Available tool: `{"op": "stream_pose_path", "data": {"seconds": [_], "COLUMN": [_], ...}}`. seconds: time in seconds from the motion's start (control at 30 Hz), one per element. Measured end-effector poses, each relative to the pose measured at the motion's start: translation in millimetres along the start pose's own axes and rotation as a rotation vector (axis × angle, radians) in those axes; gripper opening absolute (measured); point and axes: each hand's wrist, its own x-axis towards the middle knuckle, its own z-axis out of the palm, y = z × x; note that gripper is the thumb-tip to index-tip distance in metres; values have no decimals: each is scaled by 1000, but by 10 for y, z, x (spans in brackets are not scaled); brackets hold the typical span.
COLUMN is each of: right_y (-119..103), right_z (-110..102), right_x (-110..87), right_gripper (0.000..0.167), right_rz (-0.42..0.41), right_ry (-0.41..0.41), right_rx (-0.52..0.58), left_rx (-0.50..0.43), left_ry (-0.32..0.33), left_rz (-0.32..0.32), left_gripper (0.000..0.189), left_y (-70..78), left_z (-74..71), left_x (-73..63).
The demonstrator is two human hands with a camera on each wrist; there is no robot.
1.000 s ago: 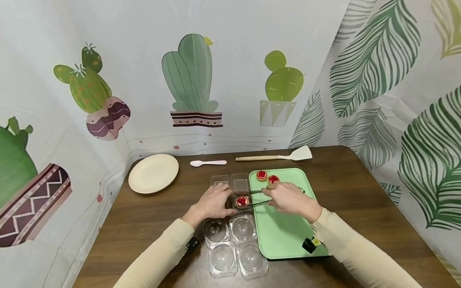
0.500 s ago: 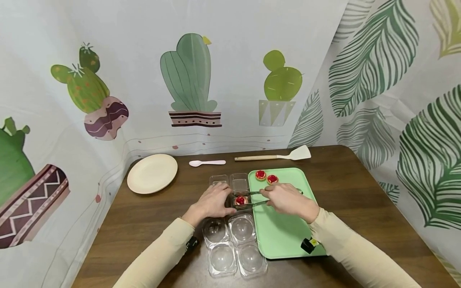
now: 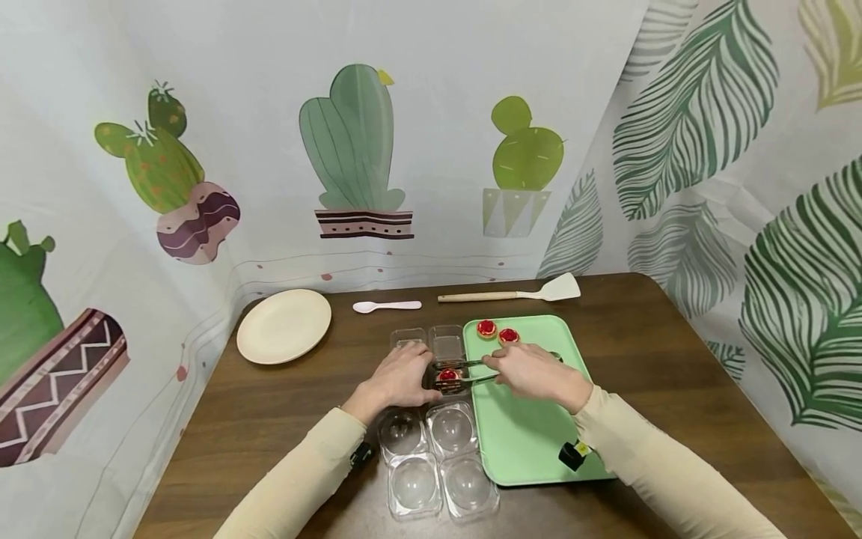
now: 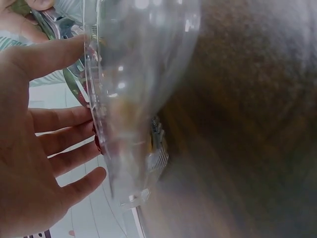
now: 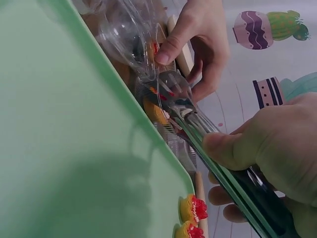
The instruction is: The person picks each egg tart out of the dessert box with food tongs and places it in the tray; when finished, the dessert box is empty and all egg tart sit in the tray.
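My right hand (image 3: 535, 372) grips metal tongs (image 5: 208, 144). Their two ends straddle a red-topped tart (image 3: 448, 376) in a compartment of a clear plastic container (image 3: 447, 341). Whether the tongs press the tart, I cannot tell. Touching the container's left side is my left hand (image 3: 399, 376), its fingers (image 4: 62, 119) fairly straight along the clear edge. In the right wrist view, more orange and red (image 5: 154, 48) shows through the plastic near the left thumb, partly hidden. The container's domed lid (image 3: 431, 457) lies folded open toward me.
A green tray (image 3: 532, 442) lies right of the container, with two red-topped tarts (image 3: 497, 332) at its far left corner. Behind are a cream plate (image 3: 284, 326), a pale spoon (image 3: 387, 306) and a white spatula with a wooden handle (image 3: 508, 293). A patterned cloth hangs beyond the table.
The tongs' ends have turned slightly and now cover more of the tart. Both hands stay almost where they were; the whole view has shifted a little.
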Motion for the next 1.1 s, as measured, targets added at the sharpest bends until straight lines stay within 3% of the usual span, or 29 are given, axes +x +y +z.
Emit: {"op": "stream_pose_path", "data": {"seconds": [0.63, 1.1], "right_y": [4, 52], "right_z": [-30, -121], "right_x": [-86, -213], "right_gripper": [29, 39], "right_rz": [-10, 77], "right_ry": [56, 96], "right_rx": [-15, 41], "left_rx": [3, 4], "left_ry": [-20, -22], "left_rz": [-11, -14], "left_gripper": [74, 74], "left_y": [11, 10], "left_z": [3, 11], "left_x": [-11, -11]}}
